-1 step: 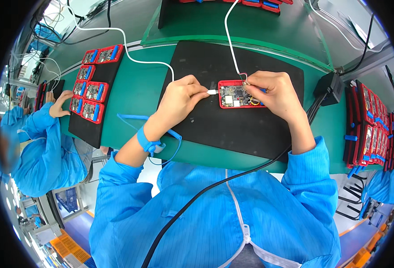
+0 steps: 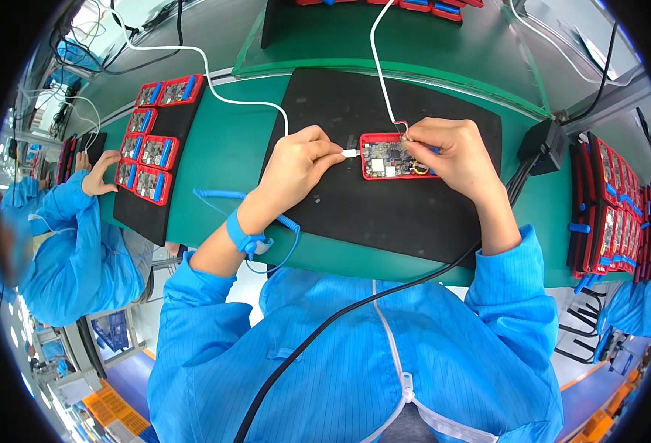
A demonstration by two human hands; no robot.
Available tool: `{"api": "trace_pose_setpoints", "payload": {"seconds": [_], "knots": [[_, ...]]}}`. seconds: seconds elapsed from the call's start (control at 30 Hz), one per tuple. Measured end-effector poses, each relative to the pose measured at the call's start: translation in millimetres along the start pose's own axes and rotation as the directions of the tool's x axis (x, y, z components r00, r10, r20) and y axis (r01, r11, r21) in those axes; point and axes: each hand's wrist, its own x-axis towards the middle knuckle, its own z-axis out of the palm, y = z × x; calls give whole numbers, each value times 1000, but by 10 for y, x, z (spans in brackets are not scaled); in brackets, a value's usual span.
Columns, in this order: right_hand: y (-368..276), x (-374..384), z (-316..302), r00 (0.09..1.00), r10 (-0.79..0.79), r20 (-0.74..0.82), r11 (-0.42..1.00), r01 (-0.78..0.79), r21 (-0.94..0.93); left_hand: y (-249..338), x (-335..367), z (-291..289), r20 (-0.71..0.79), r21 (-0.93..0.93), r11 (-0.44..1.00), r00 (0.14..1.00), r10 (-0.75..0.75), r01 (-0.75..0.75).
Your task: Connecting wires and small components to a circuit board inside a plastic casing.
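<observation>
Red tray with a circuit board inside is located on the black mat, upper centre of the frame. The board is judged light, stiff and fragile; the tray rim is best held. A white plug is pinched by the left hand; the right hand is arched over the board, its grip closed on thin wires.

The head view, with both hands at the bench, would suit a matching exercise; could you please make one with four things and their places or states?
Things:
1. Left hand
2. Right hand
3. Wrist strap
4. Mat

Places or states:
A. Black, beneath the red-framed circuit board
B. Closed on thin wires at the board's upper edge
C. Blue, around the left wrist
D. Pinching a white plug

Pairs: 1-D, 2-B, 3-C, 4-A
</observation>
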Motion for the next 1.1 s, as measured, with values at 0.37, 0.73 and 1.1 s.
{"api": "trace_pose_setpoints", "payload": {"seconds": [0.37, 0.73, 1.1], "knots": [[14, -35, 14, 1000, -5, -15, 1000, 5, 8, -17, 7, 35, 21, -119, 993, 1000, -13, 16], [68, -63, 56, 998, -39, -51, 999, 40, 24, -4, 2, 97, 47, -180, 980, 996, -73, 80], [-31, -26, -77, 999, -12, -45, 999, 13, 30, 62, 157, 18, 38, -129, 992, 999, 8, -3]]}}
